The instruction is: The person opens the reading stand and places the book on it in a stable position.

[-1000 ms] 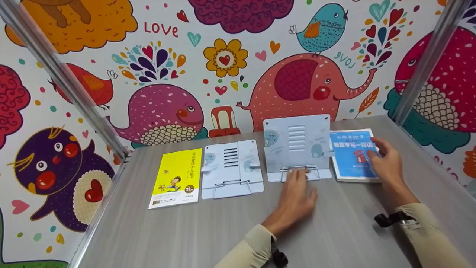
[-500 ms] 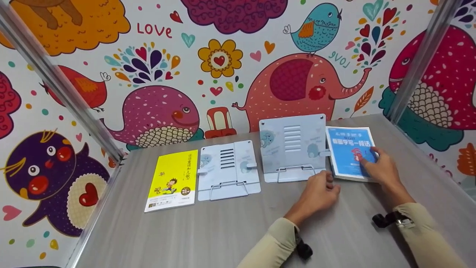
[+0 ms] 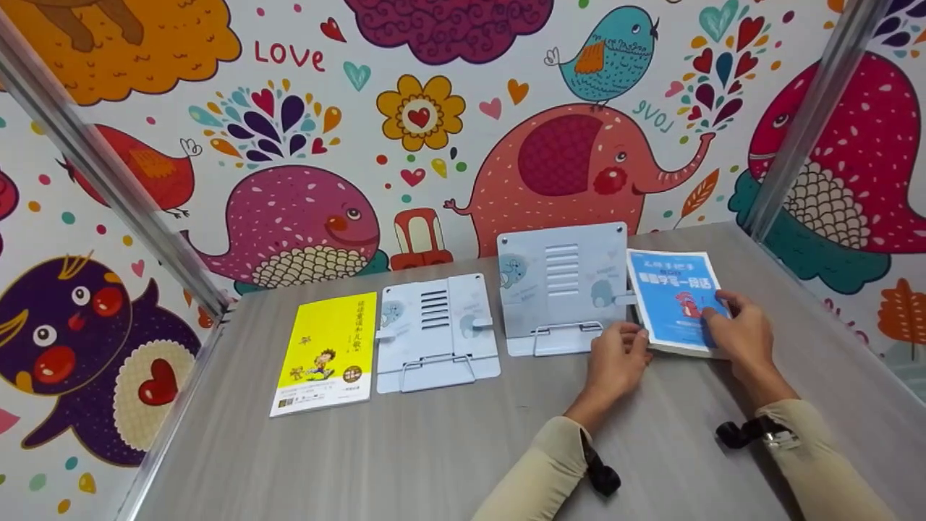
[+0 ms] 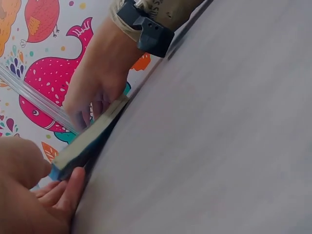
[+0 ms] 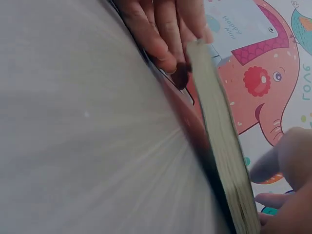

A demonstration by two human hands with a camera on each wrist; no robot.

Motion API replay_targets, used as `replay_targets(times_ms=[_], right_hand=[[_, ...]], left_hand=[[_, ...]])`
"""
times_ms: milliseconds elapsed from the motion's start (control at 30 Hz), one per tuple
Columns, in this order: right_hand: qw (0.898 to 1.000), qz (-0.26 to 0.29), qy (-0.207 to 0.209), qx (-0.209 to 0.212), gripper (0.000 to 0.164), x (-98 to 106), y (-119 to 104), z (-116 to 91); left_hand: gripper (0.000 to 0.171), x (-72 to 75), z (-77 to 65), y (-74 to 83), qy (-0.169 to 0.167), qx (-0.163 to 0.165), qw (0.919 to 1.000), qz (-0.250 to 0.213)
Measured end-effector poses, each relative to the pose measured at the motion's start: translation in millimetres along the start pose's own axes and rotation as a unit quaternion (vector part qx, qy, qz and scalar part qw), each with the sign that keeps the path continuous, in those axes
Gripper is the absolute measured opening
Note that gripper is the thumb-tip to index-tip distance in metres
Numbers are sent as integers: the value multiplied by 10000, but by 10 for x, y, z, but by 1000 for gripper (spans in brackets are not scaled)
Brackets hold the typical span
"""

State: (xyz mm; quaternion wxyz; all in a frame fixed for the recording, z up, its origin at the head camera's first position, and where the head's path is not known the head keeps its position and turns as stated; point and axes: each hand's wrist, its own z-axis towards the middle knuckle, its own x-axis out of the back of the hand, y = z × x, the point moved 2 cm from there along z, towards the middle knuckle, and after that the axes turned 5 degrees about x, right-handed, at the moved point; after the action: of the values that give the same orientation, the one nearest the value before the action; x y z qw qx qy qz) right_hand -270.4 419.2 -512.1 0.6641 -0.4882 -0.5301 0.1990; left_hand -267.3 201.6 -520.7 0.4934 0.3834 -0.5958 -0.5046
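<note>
A thick blue-covered book (image 3: 673, 293) is at the right of the table, its near side raised off the surface in both wrist views. My right hand (image 3: 741, 333) grips its right side, with the thumb on the cover. At the near left corner my left hand (image 3: 618, 362) pinches the book, fingers low and thumb above. The page edges (image 5: 224, 141) face the right wrist camera, between the two hands. Just left of the blue book, a pale metal book stand (image 3: 564, 282) stands with its back plate raised, a wire holder (image 3: 568, 340) along its front.
A second book stand (image 3: 438, 333) lies folded lower to the left. Beside it is a yellow book (image 3: 329, 347), flat on the grey table (image 3: 362, 463). A wall with cartoon animals (image 3: 419, 58) closes off the back.
My left hand has left the front of the raised stand and moved right to the blue book's corner. The right hand has shifted its grip, and the book's near side is lifted.
</note>
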Motion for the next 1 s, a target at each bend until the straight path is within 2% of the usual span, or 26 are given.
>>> replay_targets(times_ms=[133, 300, 433, 600, 800, 1000], right_hand=[[9990, 429, 96, -82, 62, -1, -9, -19], [9972, 617, 224, -362, 60, 14, 5, -28], [9946, 736, 423, -604, 57, 53, 21, -24], [9912, 890, 596, -778, 57, 105, 37, -16], [9897, 956, 624, -868, 57, 96, 39, -19], [9922, 888, 690, -542, 55, 33, 29, -46]], left_hand=[[26, 23, -2, 18, 66, -24, 10000, 58], [34, 28, -6, 27, 43, 8, 9997, 251], [36, 12, -21, 35, -50, -87, 9995, 303], [37, -9, -64, 57, -160, -458, 9973, 556], [37, -1, -100, 80, -208, -1090, 9892, 952], [38, 58, -125, 73, -221, -1419, 9835, 1099]])
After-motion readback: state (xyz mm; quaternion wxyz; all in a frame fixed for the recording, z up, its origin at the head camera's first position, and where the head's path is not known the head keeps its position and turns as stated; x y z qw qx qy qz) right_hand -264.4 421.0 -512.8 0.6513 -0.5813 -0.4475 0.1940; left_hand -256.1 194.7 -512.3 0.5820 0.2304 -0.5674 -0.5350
